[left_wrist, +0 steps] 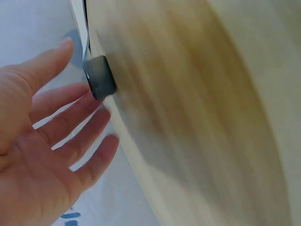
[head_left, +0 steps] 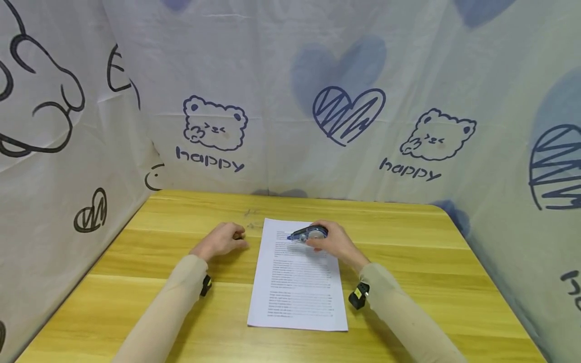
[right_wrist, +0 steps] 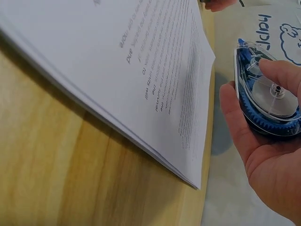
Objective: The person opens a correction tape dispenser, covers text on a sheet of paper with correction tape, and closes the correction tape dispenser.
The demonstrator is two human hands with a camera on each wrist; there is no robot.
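A clear and blue correction tape (head_left: 315, 232) is pinched in my right hand (head_left: 338, 242) above the upper part of the printed sheets (head_left: 299, 282). In the right wrist view the thumb presses one side of the correction tape (right_wrist: 275, 96) and a finger lies along the other; its blue tip is bare. Left of the sheets is my left hand (head_left: 222, 239), over the table. At its fingertips it holds a small dark cap-like piece (left_wrist: 99, 77); the thumb stands apart from it, and the exact grip is partly hidden.
The wooden table (head_left: 150, 262) carries the sheets near its middle, with faint marks (head_left: 250, 213) beyond my left hand. A printed cloth (head_left: 272, 101) hangs around the far and side edges. Each wrist wears a small black camera (head_left: 359, 296).
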